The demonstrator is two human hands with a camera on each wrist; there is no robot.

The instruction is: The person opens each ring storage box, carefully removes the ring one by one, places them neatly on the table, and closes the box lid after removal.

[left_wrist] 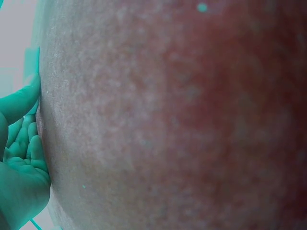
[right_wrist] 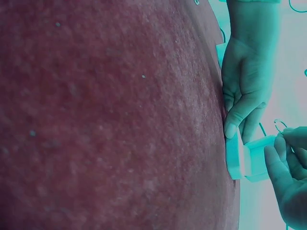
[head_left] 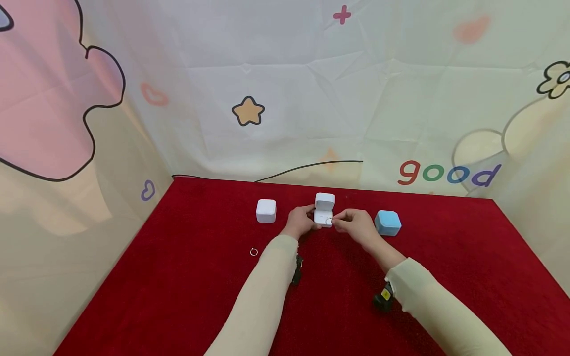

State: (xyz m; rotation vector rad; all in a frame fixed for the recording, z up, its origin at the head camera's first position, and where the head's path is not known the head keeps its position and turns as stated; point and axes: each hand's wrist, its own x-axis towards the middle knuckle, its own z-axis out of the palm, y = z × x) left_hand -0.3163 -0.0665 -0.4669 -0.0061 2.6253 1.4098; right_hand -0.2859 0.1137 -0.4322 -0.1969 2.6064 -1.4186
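A white ring box point(head_left: 324, 200) stands on the red cloth with its lid raised. My left hand point(head_left: 299, 221) grips the box from its left side, thumb at the front and fingers behind; the right wrist view also shows this left hand point(right_wrist: 247, 81) on the box point(right_wrist: 233, 158). On the other side, my right hand point(head_left: 357, 226) pinches a small ring point(right_wrist: 280, 125) between thumb and fingertips, just at the box's open front. In the left wrist view only part of the left hand point(left_wrist: 21, 158) shows, at the edge.
A closed white box point(head_left: 265, 211) sits to the left, and a closed light-blue box point(head_left: 388, 223) to the right, close by the right hand. Another ring point(head_left: 254, 251) lies on the red cloth point(head_left: 178, 277) left of the left forearm. A printed curtain point(head_left: 289, 133) hangs behind.
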